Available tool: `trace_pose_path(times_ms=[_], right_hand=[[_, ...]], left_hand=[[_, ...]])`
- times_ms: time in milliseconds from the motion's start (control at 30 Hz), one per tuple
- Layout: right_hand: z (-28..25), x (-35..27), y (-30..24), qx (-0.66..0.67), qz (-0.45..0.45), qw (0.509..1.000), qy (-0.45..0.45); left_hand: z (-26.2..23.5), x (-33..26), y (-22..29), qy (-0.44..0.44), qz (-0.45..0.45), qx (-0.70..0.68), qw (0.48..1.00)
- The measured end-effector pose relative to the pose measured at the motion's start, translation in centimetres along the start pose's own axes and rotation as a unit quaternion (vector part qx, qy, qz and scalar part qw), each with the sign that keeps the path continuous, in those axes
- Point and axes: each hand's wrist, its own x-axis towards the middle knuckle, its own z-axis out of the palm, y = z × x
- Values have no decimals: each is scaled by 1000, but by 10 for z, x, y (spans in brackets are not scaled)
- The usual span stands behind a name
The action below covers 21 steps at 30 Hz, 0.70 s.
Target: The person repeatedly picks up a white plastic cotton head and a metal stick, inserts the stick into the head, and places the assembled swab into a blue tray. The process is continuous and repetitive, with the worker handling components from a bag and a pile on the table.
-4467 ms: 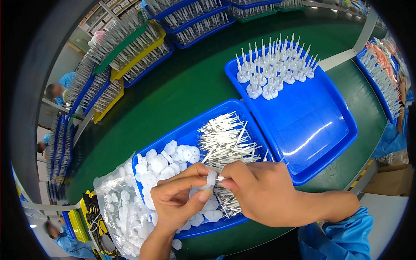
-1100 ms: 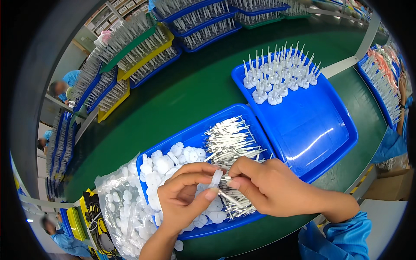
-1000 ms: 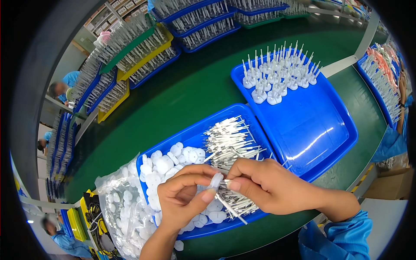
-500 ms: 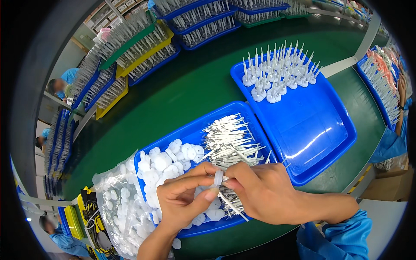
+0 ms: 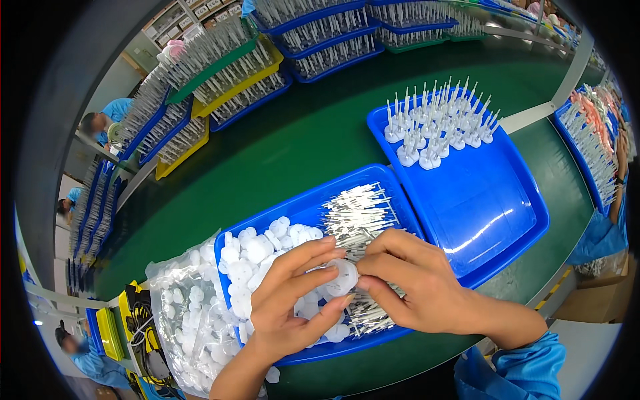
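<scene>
A round white plastic disc (image 5: 342, 278) is held up between my hands, its flat face turned toward me. My left hand (image 5: 290, 300) curves round its left side, fingertips along the upper-left rim and thumb by the lower rim. At the disc's right edge, the thumb and fingers of my right hand (image 5: 420, 283) pinch together. Whether a rod is behind the disc is hidden. Beneath my hands lies a blue tray (image 5: 293, 205), with loose white discs (image 5: 259, 249) at its left and a pile of thin white rods (image 5: 360, 210) at its right.
A second blue tray (image 5: 477, 200) to the right carries several discs with upright rods (image 5: 440, 120) at its far end. A clear plastic bag of discs (image 5: 190, 313) lies at the left. Stacked trays (image 5: 320, 43) stand far back. A person's blue sleeve (image 5: 600, 233) shows right.
The disc has turned from edge-on to face-on. The rod that stuck out below it no longer shows. My left fingers have spread wider; the whole view has shifted slightly.
</scene>
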Motion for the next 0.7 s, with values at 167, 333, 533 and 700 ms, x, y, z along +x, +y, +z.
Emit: trace_pose_path(times_ms=[167,333,533,700], right_hand=[[2,-1,-1,15,-3,1000,10],[1,-2,1,19,-10,1000,7],[-1,-2,4,15,-21,1000,-3],[-12,5,3,121,34,990,-60]], left_hand=[[-2,-4,-6,-23,73,57,995],[3,-3,-2,-12,106,109,988],[1,-1,1,-42,38,72,996],[4,-5,1,71,-255,-350,899]])
